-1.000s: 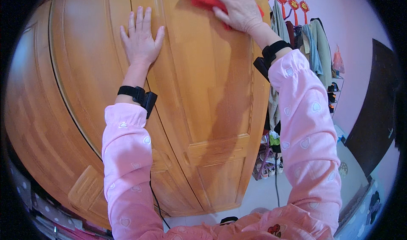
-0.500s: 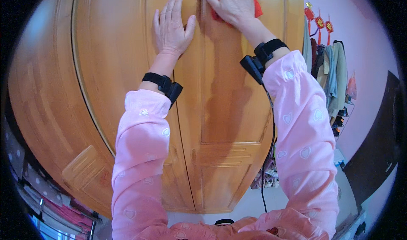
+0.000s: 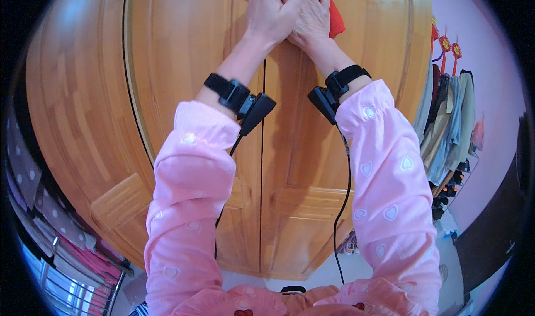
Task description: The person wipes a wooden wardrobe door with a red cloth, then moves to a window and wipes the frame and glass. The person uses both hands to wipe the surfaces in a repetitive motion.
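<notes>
A red cloth lies against the wooden wardrobe doors at the top of the view, partly cut off by the upper edge. My right hand is on the cloth, its fingers bent over it. Overlapping it from the left, my left hand has its fingers curled at the cloth beside the right thumb. Some fingertips of both hands are hidden behind one another or out of the picture. Both wrists carry black straps with small black devices, and cables hang down from them.
Clothes hang on a rack to the right, below red hanging ornaments on the pink wall. A dark door stands at far right. At lower left, folded fabrics hang on a metal rail. Shoes sit on the floor past the wardrobe.
My left hand has left the bare door, moved right and come to the red cloth beside my right hand. The right hand has shifted slightly left and down, its fingers now more bent.
</notes>
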Demonstrator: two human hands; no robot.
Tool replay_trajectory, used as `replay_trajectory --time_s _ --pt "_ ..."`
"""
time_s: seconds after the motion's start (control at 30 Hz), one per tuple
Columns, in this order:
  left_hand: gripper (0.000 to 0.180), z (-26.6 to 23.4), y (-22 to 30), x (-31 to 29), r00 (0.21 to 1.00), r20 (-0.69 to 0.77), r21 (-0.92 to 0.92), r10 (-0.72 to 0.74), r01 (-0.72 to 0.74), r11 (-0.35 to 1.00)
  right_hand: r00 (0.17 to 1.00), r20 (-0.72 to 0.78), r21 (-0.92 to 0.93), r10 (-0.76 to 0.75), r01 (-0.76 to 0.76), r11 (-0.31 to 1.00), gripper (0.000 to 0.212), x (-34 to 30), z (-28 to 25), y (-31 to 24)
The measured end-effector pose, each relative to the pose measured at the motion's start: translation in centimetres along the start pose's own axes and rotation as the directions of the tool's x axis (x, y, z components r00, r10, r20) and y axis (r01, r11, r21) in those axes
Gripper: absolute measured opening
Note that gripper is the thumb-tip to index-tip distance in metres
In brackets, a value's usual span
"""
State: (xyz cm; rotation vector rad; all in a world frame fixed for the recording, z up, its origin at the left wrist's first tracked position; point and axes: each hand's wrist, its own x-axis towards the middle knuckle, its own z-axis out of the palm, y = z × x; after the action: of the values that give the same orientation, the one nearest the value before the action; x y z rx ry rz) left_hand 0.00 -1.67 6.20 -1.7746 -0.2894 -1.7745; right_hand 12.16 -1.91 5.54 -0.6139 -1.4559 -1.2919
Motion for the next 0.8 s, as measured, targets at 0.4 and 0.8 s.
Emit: replay_trajectory --time_s 0.4,0.8 --pt "0.075 1.8 2.6 0.1 0.991 -0.001 0.494 -0.132 0.115 0.862 0.940 0.164 0.903 0.300 -0.265 0.338 0.051 1.3 -2.2 5.6" --pt "0.076 -6.6 -2.2 -0.4 0.964 0.261 0.599 -0.051 -0.120 0.792 0.960 0.198 0.405 0.197 -0.263 0.876 0.043 2.5 -3.5 0.4"
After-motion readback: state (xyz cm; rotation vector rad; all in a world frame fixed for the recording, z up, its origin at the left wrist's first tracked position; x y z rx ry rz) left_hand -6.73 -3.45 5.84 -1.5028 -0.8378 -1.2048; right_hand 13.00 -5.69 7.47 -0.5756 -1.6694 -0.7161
